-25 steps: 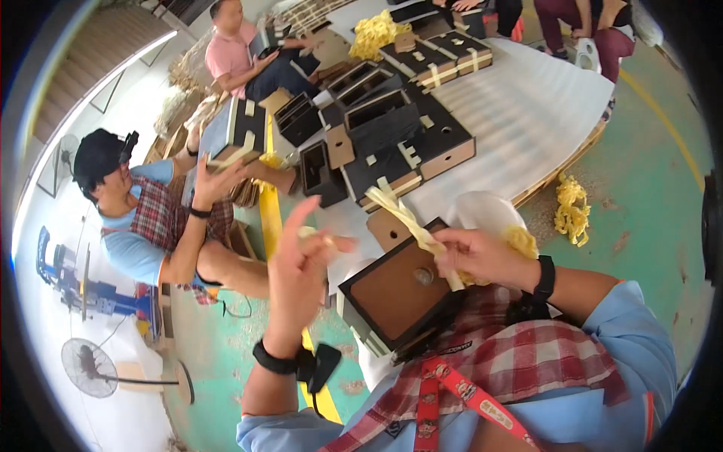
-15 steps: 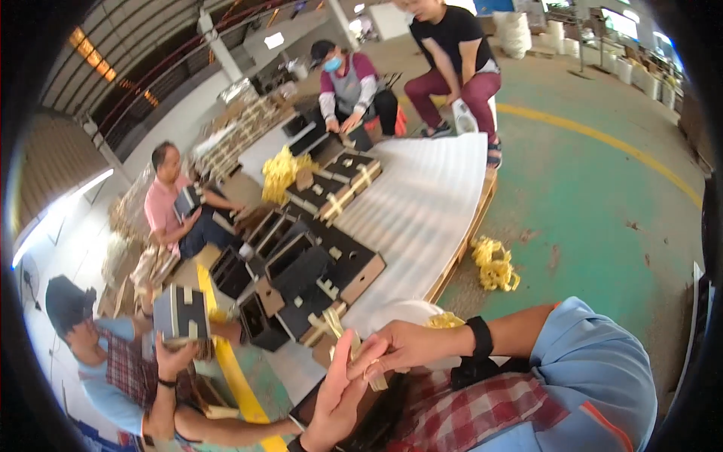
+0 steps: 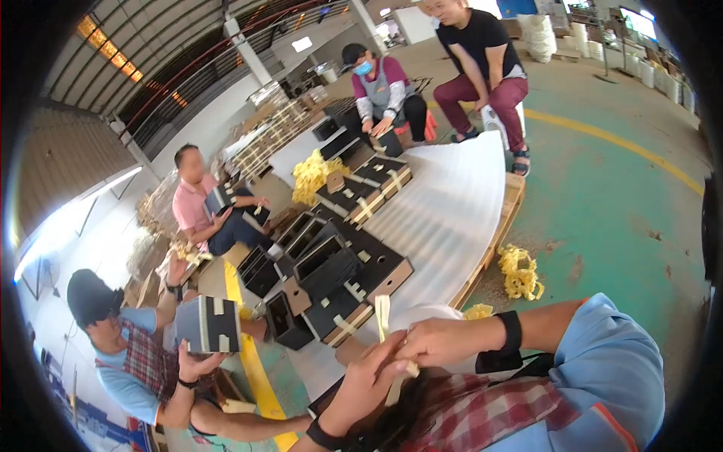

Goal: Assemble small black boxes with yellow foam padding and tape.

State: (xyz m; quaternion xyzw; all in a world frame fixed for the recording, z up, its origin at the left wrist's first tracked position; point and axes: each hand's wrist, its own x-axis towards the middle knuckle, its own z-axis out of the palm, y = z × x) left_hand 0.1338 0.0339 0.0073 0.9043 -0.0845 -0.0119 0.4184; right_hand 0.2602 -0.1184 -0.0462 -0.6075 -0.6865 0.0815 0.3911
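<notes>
My left hand (image 3: 365, 388) and my right hand (image 3: 446, 339) meet in front of my lap, their fingers closed together. Pinched between them is pale yellow masking tape (image 3: 382, 315): one strip sticks up past the left fingertips, and shorter ends show below the fingers. How the tape runs inside the fingers is hidden. Just beyond my hands lie black boxes with light brown ends, such as a flat one with tape pieces on it (image 3: 337, 310). An upright open black box (image 3: 288, 320) stands to its left.
A low pallet (image 3: 493, 241) covered by a white foam sheet (image 3: 444, 203) reaches away from me. Crumpled yellow tape (image 3: 520, 273) lies on the green floor. Close at left a co-worker (image 3: 124, 361) holds a taped box (image 3: 207, 325). Several other people sit around the pallet.
My hands have moved slightly right in view, and the left fingers have folded in against the right hand. The tape strip stands more upright. The co-worker at left has raised a hand holding crumpled tape.
</notes>
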